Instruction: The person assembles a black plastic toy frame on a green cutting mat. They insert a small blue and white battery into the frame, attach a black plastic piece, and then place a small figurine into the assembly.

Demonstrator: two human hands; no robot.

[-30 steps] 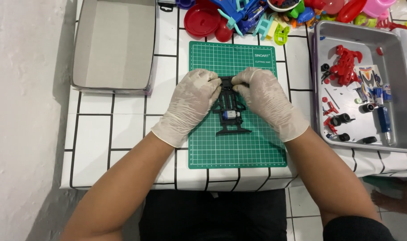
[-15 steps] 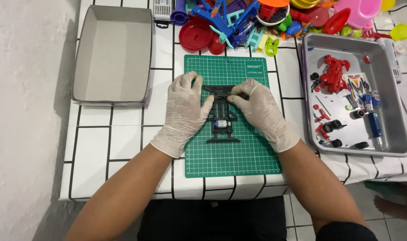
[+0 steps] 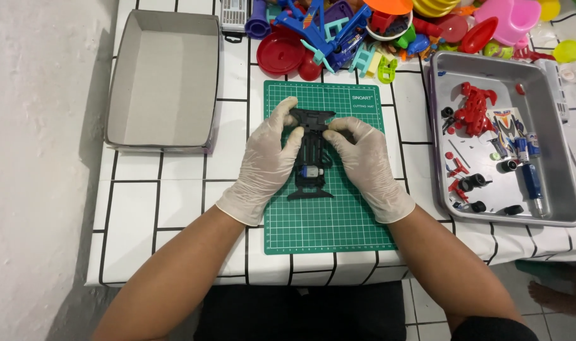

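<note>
The black toy car frame (image 3: 310, 155) lies at the centre of the frame on the green cutting mat (image 3: 329, 233), its long axis running top to bottom. The left hand (image 3: 266, 161) and right hand (image 3: 364, 161), both gloved, pinch its upper end from either side.

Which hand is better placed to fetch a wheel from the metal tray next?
Probably the right hand. The metal tray with the loose black wheels lies on its side of the green mat, while the left hand could keep its grip on the black chassis.
</note>
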